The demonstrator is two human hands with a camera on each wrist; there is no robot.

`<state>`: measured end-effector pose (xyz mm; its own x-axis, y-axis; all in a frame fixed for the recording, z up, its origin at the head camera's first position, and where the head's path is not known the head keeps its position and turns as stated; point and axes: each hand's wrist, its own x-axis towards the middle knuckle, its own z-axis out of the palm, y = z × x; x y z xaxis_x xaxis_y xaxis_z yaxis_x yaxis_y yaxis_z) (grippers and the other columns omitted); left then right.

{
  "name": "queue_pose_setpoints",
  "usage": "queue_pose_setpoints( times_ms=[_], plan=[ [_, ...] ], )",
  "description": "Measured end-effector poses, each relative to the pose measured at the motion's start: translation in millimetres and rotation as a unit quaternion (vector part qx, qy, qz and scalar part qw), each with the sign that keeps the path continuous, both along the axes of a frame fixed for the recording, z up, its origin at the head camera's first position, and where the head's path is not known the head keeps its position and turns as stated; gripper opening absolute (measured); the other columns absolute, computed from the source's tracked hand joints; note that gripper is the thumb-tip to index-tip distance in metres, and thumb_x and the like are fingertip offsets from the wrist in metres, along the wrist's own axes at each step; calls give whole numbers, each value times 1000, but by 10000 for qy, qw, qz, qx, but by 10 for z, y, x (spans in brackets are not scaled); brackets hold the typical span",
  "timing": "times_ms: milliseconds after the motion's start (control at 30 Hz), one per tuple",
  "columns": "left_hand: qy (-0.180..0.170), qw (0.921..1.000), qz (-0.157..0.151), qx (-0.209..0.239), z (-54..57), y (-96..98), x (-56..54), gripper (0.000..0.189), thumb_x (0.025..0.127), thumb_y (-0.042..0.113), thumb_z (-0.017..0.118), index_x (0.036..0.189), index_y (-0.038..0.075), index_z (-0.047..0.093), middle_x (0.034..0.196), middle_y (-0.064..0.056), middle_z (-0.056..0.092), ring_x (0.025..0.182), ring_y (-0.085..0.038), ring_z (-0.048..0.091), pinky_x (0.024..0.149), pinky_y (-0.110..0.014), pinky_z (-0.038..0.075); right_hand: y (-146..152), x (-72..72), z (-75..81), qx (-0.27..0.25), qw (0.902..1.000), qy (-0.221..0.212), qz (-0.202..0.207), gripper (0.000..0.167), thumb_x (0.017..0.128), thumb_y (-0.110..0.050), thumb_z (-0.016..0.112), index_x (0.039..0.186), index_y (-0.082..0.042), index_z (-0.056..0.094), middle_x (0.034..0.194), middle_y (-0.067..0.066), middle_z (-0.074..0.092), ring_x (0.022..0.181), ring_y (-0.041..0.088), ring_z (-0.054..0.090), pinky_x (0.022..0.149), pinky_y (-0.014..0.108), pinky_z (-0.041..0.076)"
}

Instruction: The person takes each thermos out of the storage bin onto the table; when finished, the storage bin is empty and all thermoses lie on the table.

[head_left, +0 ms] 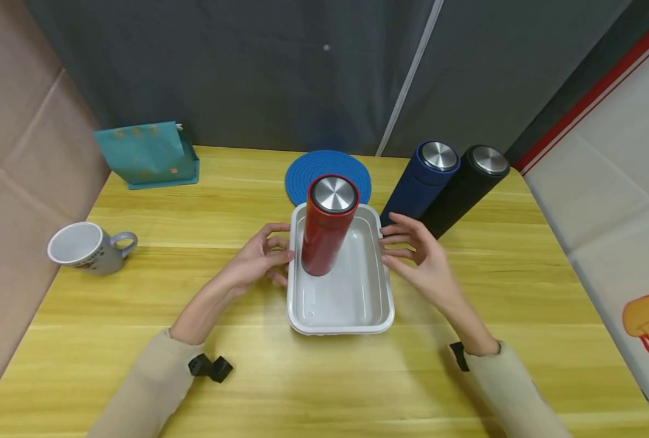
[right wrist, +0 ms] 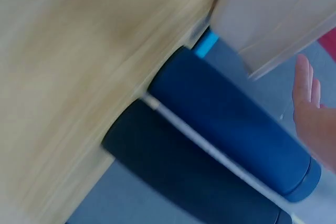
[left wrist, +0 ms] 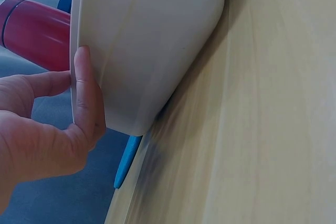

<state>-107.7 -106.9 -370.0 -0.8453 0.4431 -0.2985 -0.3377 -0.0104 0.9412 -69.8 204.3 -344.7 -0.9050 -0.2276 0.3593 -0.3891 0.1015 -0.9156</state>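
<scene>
A white plastic tray (head_left: 351,307) with deep walls rests on the table, and a red thermos bottle (head_left: 326,240) with a silver lid top stands upright inside it. At the tray's left edge, my left hand (head_left: 255,258) pinches the rim, thumb on the lip and fingers along the outer wall (left wrist: 152,40). My right hand (head_left: 425,261) is beside the tray's right edge with its fingers loosely extended; the right wrist view shows a gap between those fingertips (right wrist: 302,69) and the tray. Nearest to it stands a blue thermos bottle (head_left: 418,188), with a black one (head_left: 463,191) beside that.
A round blue woven mat (head_left: 324,161) lies just behind the tray. On the left are a teal paper bag (head_left: 149,155) and a white mug (head_left: 100,255) with its handle to the right. A dark grey panel (head_left: 236,73) closes off the table's back edge.
</scene>
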Motion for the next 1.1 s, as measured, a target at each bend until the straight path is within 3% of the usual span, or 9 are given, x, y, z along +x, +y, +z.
queue_pose_setpoints(
  times_ms=[233, 633, 1100],
  plan=[
    [3, 10000, -18, 14, -7, -1, -1, 60, 93, 0, 58, 144, 11, 27, 110, -17, 51, 81, -26, 61, 57, -36, 60, -236, -89, 32, 375, 9989, -69, 258, 67, 79, 15, 70, 139, 1, 44, 119, 22, 58, 103, 35, 61, 86, 37, 56],
    [6, 10000, -12, -24, -7, -5, -4, 60, 93, 1, 59, 144, 11, 27, 112, -19, 51, 81, -26, 61, 57, -36, 60, -475, -226, 73, 544, 9970, -231, 503, 70, 78, 8, 76, 139, -5, 45, 128, 10, 56, 111, 31, 57, 89, 39, 55],
    [6, 10000, -19, -58, -17, -6, -8, 60, 94, 2, 59, 144, 12, 27, 112, -18, 51, 83, -27, 61, 58, -36, 61, -624, -359, 85, 958, 9943, -233, 400, 74, 76, -2, 81, 139, -5, 43, 128, 9, 53, 115, 21, 53, 92, 34, 53]
  ],
)
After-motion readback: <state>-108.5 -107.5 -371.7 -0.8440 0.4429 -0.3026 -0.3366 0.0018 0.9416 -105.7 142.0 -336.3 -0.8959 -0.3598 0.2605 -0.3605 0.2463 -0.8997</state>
